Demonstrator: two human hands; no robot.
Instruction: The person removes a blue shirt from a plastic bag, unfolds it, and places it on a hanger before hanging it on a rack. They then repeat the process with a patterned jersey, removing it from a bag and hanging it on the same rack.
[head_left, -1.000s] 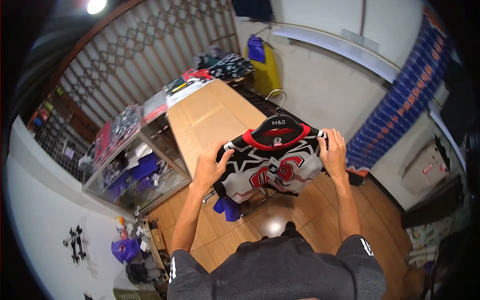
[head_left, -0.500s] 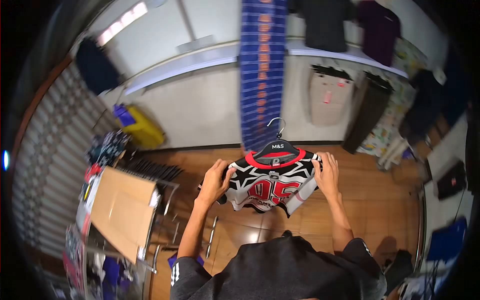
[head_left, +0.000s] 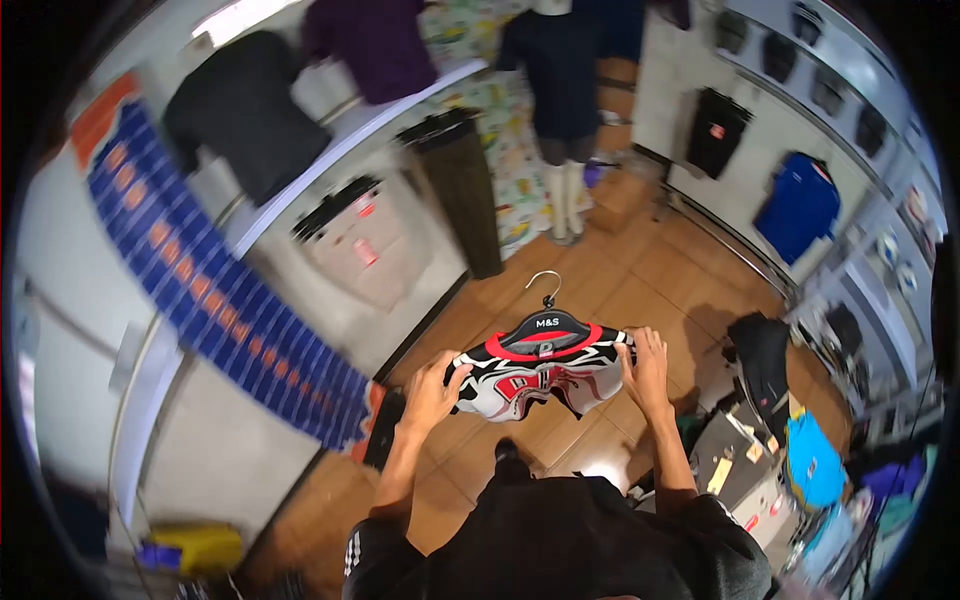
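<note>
A black, white and red jersey [head_left: 535,383] hangs on a black M&S hanger [head_left: 547,323] in front of me, its metal hook pointing up. At the jersey's left shoulder, my left hand [head_left: 434,392] pinches the fabric between thumb and fingers. On the opposite shoulder, my right hand [head_left: 645,368] grips in the same way. The lower part of the jersey is folded and tilted away, so its red number shows only partly.
A blue banner [head_left: 220,290] slants down the left wall beside beige trousers [head_left: 365,245] and dark trousers [head_left: 460,190]. A mannequin [head_left: 555,100] stands ahead. To the right are a blue shirt [head_left: 798,208] and a box-like counter [head_left: 735,460] with clothes around it.
My view has swung to the right, bringing the mannequin and right-hand shelves into sight. Both hands still hold the jersey, which now appears more foreshortened.
</note>
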